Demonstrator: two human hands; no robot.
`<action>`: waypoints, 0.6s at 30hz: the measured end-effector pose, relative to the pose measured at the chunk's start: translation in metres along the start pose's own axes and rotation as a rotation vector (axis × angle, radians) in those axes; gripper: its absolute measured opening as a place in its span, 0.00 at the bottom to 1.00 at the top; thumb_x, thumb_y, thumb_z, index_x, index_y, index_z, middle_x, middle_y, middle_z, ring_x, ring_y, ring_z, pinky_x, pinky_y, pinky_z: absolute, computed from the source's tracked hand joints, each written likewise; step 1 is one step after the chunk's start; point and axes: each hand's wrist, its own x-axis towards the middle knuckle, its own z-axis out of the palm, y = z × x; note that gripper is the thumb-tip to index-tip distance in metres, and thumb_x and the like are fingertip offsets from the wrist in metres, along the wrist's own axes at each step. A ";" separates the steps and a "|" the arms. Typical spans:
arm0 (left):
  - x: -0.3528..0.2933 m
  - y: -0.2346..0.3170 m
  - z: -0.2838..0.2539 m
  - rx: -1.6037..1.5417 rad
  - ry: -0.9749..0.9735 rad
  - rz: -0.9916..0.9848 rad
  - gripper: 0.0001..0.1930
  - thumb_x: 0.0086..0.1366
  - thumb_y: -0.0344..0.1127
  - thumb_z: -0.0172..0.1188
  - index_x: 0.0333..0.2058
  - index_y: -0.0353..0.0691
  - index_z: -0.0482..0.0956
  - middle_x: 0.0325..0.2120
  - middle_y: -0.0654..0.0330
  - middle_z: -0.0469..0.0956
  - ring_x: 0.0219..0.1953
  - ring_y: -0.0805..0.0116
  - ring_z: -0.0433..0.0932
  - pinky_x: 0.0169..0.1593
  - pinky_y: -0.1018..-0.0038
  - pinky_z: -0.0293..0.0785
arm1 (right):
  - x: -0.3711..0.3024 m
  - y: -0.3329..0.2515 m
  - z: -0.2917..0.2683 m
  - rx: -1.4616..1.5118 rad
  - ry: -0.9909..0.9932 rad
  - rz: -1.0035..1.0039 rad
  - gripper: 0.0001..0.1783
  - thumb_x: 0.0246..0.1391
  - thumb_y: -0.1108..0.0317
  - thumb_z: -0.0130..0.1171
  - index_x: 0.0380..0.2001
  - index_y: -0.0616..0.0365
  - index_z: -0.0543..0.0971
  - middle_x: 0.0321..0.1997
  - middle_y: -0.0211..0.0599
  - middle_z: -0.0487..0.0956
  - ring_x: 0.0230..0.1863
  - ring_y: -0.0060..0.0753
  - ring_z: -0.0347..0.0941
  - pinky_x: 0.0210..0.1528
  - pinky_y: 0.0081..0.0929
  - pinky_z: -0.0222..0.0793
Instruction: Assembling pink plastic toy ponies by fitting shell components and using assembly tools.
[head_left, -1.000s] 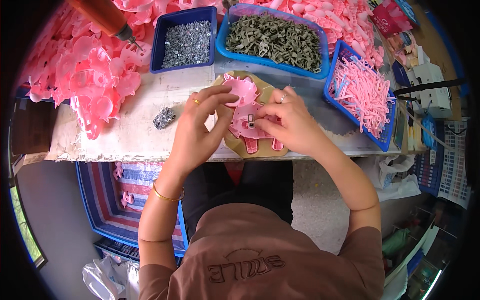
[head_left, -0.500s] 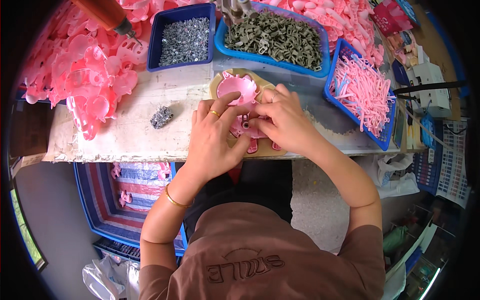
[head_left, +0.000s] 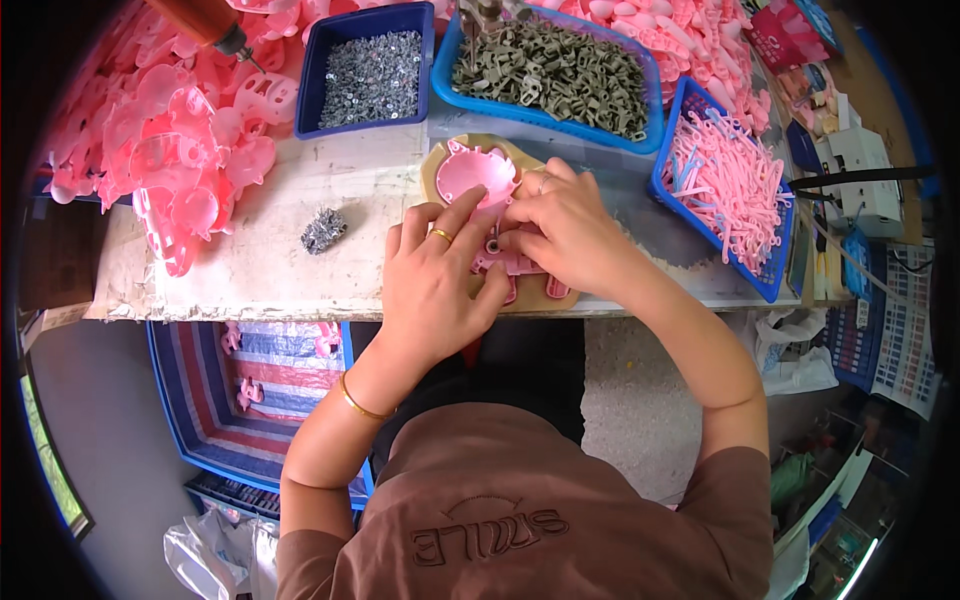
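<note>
A pink plastic toy shell (head_left: 472, 172), with a round hollow bowl at its far end, lies in a tan holder (head_left: 520, 150) at the table's front edge. My left hand (head_left: 432, 270) curls over the shell's left side, its fingers holding it. From the right, my right hand (head_left: 565, 230) bends over the shell's middle with thumb and finger pinched together. A small dark round piece (head_left: 492, 246) sits in the shell by those fingertips. Whatever the right fingers hold is hidden.
An orange power screwdriver (head_left: 205, 22) hangs upper left above pink shells (head_left: 190, 150). Loose screws (head_left: 323, 231) lie left of my hands. Beyond stand a blue tray of small metal parts (head_left: 303, 100) and a blue basket of grey-green clips (head_left: 560, 122). Pink strips (head_left: 725, 180) fill another basket.
My left hand has shifted slightly right and down, its fingers lying lower over the shell. The right hand stays at the shell's middle, its fingers slightly repositioned.
</note>
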 end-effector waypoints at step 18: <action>-0.007 0.001 0.004 0.062 0.015 -0.007 0.21 0.54 0.40 0.62 0.46 0.39 0.81 0.56 0.58 0.75 0.49 0.58 0.71 0.51 0.64 0.66 | 0.007 0.003 -0.006 0.004 -0.049 -0.055 0.04 0.44 0.65 0.66 0.26 0.49 0.86 0.33 0.29 0.77 0.47 0.37 0.67 0.47 0.42 0.56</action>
